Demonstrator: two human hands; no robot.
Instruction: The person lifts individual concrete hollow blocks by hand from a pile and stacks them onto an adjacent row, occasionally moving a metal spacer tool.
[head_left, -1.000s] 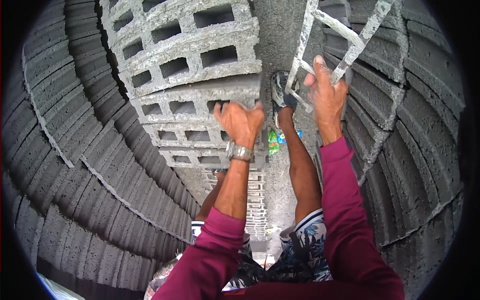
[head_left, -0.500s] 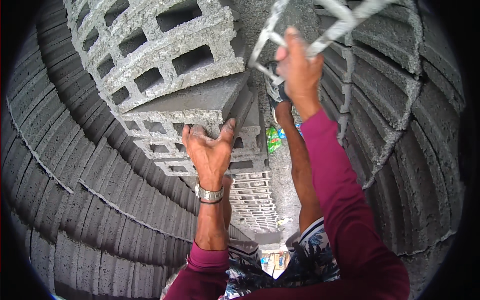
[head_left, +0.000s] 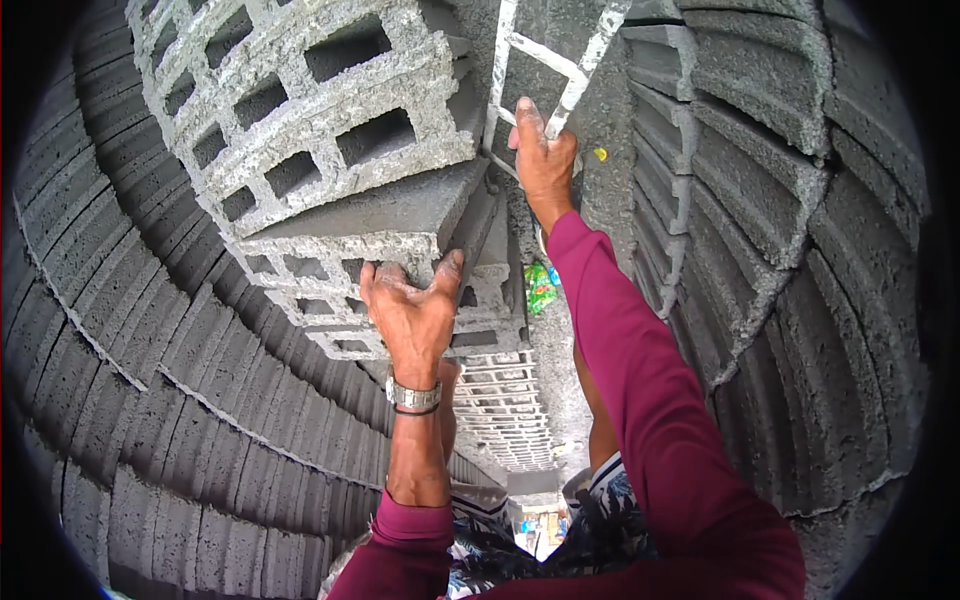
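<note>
My left hand (head_left: 412, 318) is closed on the near edge of a grey hollow concrete block (head_left: 375, 210), its fingertips partly inside the openings. This block lies at a slant between the stacked blocks above it and those below. Farther out and to the right, my right hand (head_left: 545, 165) is wrapped round one bar of a white ladder-like frame (head_left: 586, 70) with grey smudges. The frame stands upright beside the stack, joined by crossbars; its upper end runs out of view.
Tall rows of concrete blocks rise on the left (head_left: 230, 400) and right (head_left: 790, 390). A narrow concrete aisle (head_left: 605, 200) runs between them. A green wrapper (head_left: 540, 290) lies on the ground near my foot, and another block stack (head_left: 495, 405) stands between my legs.
My right hand has brought the frame leftward and closer to the block stack, turning it more upright. My left hand has stayed on the block, with only a slight shift in view.
</note>
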